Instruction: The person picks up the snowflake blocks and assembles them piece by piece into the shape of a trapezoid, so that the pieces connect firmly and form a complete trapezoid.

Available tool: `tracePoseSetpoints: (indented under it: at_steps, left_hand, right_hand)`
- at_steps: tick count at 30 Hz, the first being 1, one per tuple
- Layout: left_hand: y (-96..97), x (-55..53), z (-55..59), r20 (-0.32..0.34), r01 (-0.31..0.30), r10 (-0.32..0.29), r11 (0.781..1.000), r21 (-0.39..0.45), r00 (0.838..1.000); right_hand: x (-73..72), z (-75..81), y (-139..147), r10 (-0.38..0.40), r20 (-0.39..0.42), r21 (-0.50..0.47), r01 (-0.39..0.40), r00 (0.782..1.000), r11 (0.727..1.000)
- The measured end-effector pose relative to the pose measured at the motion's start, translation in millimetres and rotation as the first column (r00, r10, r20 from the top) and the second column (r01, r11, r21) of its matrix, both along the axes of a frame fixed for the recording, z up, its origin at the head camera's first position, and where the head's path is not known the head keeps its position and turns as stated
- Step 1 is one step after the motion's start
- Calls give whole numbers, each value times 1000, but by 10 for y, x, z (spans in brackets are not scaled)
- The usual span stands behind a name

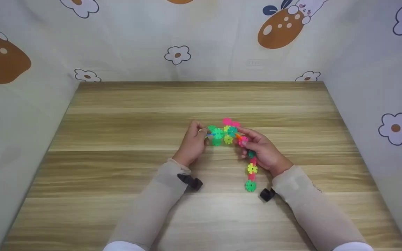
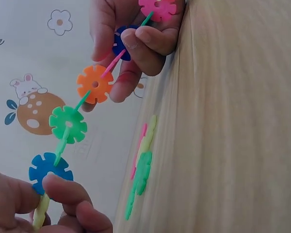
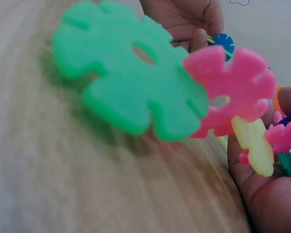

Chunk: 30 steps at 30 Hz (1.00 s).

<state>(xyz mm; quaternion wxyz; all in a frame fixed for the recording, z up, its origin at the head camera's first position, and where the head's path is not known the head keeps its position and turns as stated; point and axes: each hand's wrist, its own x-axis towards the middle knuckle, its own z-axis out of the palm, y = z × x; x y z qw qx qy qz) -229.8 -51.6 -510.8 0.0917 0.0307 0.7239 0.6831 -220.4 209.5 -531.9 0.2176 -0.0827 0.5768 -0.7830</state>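
A chain of colourful plastic snowflake discs, slotted into one another, stretches between the two hands. At one end my left hand (image 1: 193,143) pinches the chain beside a blue disc (image 2: 51,170) and a yellow one. Green and orange discs (image 2: 95,92) follow toward my right hand (image 1: 266,152), whose thumb and fingers grip the chain near a pink disc (image 1: 243,141). Past that hand the rest dangles toward the person, through a yellow disc (image 1: 252,168) to a green end disc (image 3: 121,80). The right fingers partly hide some links.
Loose discs, among them a pink one (image 1: 227,121) and a yellow one (image 1: 228,139), lie on the wooden table (image 1: 117,167) behind the chain. A patterned cloth (image 1: 215,42) stands around the back and sides. Black straps (image 1: 190,182) sit at both wrists.
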Motion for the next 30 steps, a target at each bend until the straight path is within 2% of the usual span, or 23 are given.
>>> tracePoseSetpoints:
  at_steps: [7, 13, 19, 23, 30]
  left_hand:
    - [8, 17, -19, -24, -2, -1, 989, -150, 1000]
    - [10, 25, -21, -37, 23, -29, 990, -141, 999]
    - [19, 19, -30, -112, 10, -31, 983, -183, 993]
    - [36, 12, -40, -134, 0, -24, 985, -172, 991]
    - [64, 14, -51, -117, 7, -15, 997, -73, 993]
  right_hand:
    - [-2, 3, 1, 4, -2, 0, -4, 1000, 1000]
    - [-4, -4, 2, 13, -10, 0, -13, 1000, 1000]
    - [-4, -7, 0, 18, -21, -4, -18, 1000, 1000]
    - [-2, -8, 3, 24, -26, -17, -24, 999, 1000]
    - [6, -9, 0, 41, -32, -22, -42, 999, 999]
